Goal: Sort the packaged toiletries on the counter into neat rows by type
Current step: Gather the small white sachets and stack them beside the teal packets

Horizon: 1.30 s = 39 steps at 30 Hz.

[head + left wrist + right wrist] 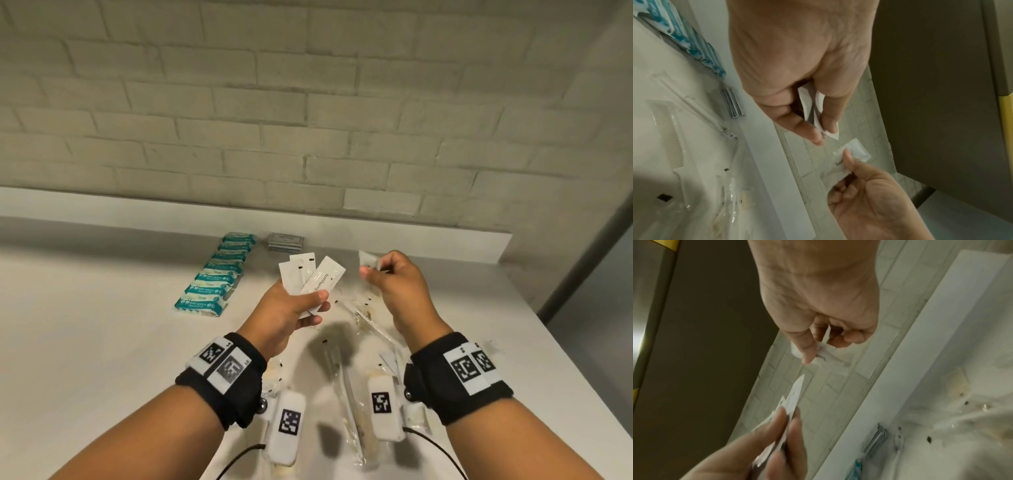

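Observation:
My left hand (pixel 301 305) holds a fan of white toothpaste sachets (pixel 313 275) above the counter, thumb pressed over them; the same sachets (pixel 813 112) show between its fingers in the left wrist view. My right hand (pixel 383 274) pinches a single white toothpaste sachet (pixel 368 260) a little to the right of the fan; that sachet (pixel 825 357) shows in the right wrist view, and again (pixel 846 160) in the left wrist view. A row of teal wet-wipe packs (pixel 215 274) lies at the back left, next to a small stack of grey sachets (pixel 286 241).
Clear-wrapped items, among them a comb (pixel 677 146) and long thin packets (pixel 352 407), lie loose on the white counter (pixel 85 325) under my wrists. A raised ledge (pixel 137 209) and brick wall back the counter. The counter's right edge (pixel 565 339) drops to the floor.

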Motion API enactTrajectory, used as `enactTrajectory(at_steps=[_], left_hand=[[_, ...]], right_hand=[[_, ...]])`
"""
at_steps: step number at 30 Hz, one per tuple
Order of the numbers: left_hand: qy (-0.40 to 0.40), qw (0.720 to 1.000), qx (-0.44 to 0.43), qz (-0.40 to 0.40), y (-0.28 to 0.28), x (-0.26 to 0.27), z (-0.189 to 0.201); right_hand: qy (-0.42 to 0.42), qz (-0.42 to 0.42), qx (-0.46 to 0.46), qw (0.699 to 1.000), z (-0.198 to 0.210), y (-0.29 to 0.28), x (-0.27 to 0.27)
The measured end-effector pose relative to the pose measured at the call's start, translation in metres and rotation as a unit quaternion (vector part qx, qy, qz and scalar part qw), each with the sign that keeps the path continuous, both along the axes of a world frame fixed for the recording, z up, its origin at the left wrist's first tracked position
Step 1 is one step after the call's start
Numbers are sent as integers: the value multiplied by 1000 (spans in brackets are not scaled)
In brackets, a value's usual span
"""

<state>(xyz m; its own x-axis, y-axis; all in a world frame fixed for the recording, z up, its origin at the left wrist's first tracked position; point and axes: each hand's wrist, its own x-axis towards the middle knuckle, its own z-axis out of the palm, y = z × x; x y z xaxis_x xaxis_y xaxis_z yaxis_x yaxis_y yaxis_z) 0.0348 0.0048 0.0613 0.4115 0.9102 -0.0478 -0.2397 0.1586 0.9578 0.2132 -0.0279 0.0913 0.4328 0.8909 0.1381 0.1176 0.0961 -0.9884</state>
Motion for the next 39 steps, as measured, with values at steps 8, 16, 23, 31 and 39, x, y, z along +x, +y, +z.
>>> enactTrajectory(at_steps=[8, 16, 23, 31, 39], left_hand=[[-28, 999, -16, -8, 2, 5, -3], [17, 999, 5, -32, 5, 0, 4], [85, 994, 18, -61, 10, -16, 8], [33, 999, -11, -26, 9, -18, 6], [-17, 994, -98, 55, 16, -17, -2]], right_hand=[[160, 70, 13, 985, 12, -6, -10], [1, 71, -55, 996, 1, -3, -14], [-329, 180, -55, 925, 42, -2, 3], [-442, 193, -177, 858, 16, 1, -12], [-228, 108, -103, 962, 18, 19, 7]])
